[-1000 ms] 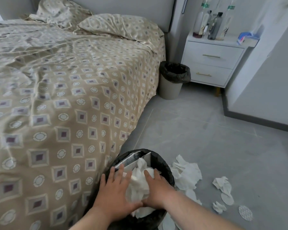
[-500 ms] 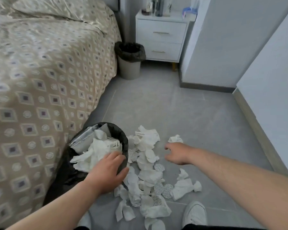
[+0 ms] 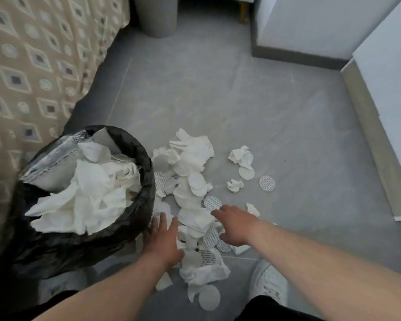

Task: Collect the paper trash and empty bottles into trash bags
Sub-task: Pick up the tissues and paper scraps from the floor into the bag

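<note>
Left hand (image 3: 164,239) is off the trash bag (image 3: 146,181) now, down on the floor (image 3: 218,100) just right of it. Right hand (image 3: 236,225) has pulled back onto the paper pile (image 3: 190,158), also right of the bag. Fingers (image 3: 163,224) of both hands are spread and released, grasping nothing. The bag is stuffed with white paper, and the bed (image 3: 21,66) is left of it.
</note>
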`<action>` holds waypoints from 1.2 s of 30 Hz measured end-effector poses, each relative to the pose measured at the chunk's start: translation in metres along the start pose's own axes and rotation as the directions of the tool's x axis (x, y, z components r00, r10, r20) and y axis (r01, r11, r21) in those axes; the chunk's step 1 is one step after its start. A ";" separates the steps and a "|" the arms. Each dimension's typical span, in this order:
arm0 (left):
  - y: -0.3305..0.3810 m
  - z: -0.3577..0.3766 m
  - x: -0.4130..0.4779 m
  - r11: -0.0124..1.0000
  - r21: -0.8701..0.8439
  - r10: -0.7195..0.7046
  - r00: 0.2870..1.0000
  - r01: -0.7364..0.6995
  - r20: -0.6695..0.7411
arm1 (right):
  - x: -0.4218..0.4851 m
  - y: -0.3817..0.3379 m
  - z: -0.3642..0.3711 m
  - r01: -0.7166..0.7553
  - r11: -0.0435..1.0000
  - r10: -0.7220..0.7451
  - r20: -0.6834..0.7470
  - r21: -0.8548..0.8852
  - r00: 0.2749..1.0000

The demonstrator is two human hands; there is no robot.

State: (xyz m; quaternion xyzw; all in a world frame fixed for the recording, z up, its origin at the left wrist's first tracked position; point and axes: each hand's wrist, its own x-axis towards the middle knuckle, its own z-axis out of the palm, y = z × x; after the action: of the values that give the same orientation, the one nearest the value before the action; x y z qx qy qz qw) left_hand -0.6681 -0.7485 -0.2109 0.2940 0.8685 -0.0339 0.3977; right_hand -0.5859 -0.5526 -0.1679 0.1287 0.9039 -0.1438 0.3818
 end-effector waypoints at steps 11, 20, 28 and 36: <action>-0.014 0.012 0.027 0.976 0.198 0.111 0.988 -0.088 -0.108 | 0.058 -0.026 0.032 0.020 0.998 -0.020 0.012 0.052 1.000; -0.019 -0.007 0.023 0.974 0.036 0.226 0.962 -0.223 -0.155 | 0.064 -0.033 0.044 -0.003 0.999 0.009 -0.166 0.038 0.986; 0.015 -0.086 0.001 0.914 -0.328 0.141 0.945 -0.239 -0.296 | 0.042 0.000 -0.026 -0.068 0.946 0.131 -0.182 0.316 0.975; 0.005 -0.235 -0.080 0.858 -0.287 0.293 0.865 -0.426 -0.408 | -0.018 -0.019 -0.147 0.057 0.978 0.025 -0.386 0.200 0.922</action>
State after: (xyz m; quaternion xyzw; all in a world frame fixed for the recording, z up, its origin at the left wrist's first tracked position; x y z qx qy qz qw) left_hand -0.7821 -0.7145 0.0067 0.3748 0.8440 0.2581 0.2837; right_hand -0.6758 -0.5198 -0.0539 0.1862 0.9424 -0.2122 0.1796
